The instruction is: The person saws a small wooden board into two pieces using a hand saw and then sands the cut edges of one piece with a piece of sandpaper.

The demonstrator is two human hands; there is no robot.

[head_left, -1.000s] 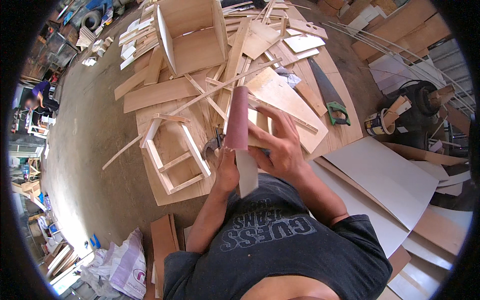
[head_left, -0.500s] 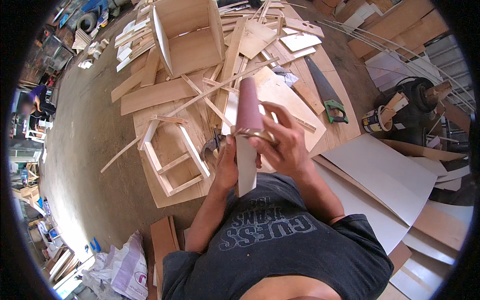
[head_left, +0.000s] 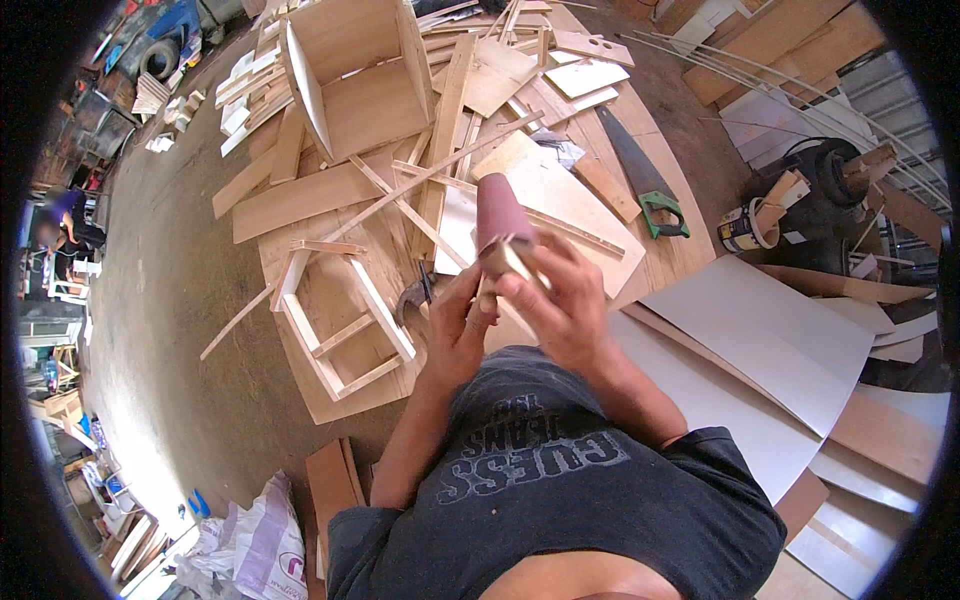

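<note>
In front of my chest I hold up a strip of reddish-brown sandpaper (head_left: 500, 212), its far end pointing away from me. My right hand (head_left: 562, 305) is closed on the near end of the sandpaper, where a paler curled edge shows. Close beside it, my left hand (head_left: 460, 325) is closed with thumb and fingers pressed together; the wooden block seen there earlier is now mostly hidden by my hands. Just left of my left hand, a hammer (head_left: 412, 300) lies on the wooden work surface (head_left: 300, 395), next to a small frame of wooden strips (head_left: 348, 335).
An open plywood box (head_left: 365, 90) stands among loose boards and offcuts. A green-handled saw (head_left: 640, 170) lies to the right. White panels (head_left: 765, 325) lean near my right arm. A bucket (head_left: 748, 228) holds wood scraps. Another person (head_left: 65, 220) is far left.
The block and sandpaper have tipped, so the block's pale long side no longer shows below my hands. Both hands are drawn closer together, and the view has shifted slightly.
</note>
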